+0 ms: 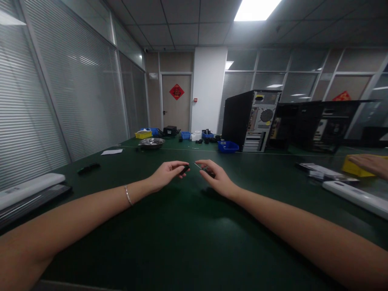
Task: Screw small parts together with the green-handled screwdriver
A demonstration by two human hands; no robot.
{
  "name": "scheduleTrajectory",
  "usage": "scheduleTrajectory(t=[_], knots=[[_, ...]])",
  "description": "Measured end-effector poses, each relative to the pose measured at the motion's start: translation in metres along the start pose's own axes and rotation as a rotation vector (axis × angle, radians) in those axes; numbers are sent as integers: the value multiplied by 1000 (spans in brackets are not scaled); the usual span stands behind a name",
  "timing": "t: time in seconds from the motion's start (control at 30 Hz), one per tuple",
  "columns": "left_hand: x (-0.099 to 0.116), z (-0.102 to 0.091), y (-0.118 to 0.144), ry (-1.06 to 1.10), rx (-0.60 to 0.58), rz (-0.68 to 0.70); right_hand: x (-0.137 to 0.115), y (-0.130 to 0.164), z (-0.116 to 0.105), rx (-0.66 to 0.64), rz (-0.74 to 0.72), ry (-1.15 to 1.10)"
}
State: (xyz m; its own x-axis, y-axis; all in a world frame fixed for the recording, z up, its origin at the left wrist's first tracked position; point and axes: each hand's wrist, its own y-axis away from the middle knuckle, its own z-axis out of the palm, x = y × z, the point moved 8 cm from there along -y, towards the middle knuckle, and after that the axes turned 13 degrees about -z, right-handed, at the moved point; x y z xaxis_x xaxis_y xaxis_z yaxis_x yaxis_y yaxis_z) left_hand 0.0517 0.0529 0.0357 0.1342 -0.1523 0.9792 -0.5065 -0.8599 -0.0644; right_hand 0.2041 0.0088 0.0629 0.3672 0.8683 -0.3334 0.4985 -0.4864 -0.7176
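Over the middle of the green tabletop point(169, 234), my left hand point(168, 174) pinches a small black part point(185, 168) between thumb and fingers. Its exact kind is too small to make out. Just to the right, my right hand point(218, 178) is closed round a screwdriver point(197, 165). The thin metal shaft sticks out toward the left hand, and most of the dark handle is hidden in the palm. A narrow gap separates the shaft's tip from the black part.
A computer tower point(238, 121) and a blue bin point(228, 147) stand at the back right. A metal bowl point(151, 143) and a yellow bin point(143, 134) sit at the back left. Long white casings point(357, 197) lie on both sides. Another person's hand point(368, 163) is at far right.
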Motion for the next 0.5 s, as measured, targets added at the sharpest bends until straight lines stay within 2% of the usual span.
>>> scheduleTrajectory(t=[0.2,0.37,0.5], knots=[[-4,-4,4,-80,29,36,-4,0,16,-92,-60,19],[2,4,10,-213,-25,144,-3,-1,19,-108,-66,45],[5,8,14,-252,-23,189,-10,-2,19,-119,-99,37]])
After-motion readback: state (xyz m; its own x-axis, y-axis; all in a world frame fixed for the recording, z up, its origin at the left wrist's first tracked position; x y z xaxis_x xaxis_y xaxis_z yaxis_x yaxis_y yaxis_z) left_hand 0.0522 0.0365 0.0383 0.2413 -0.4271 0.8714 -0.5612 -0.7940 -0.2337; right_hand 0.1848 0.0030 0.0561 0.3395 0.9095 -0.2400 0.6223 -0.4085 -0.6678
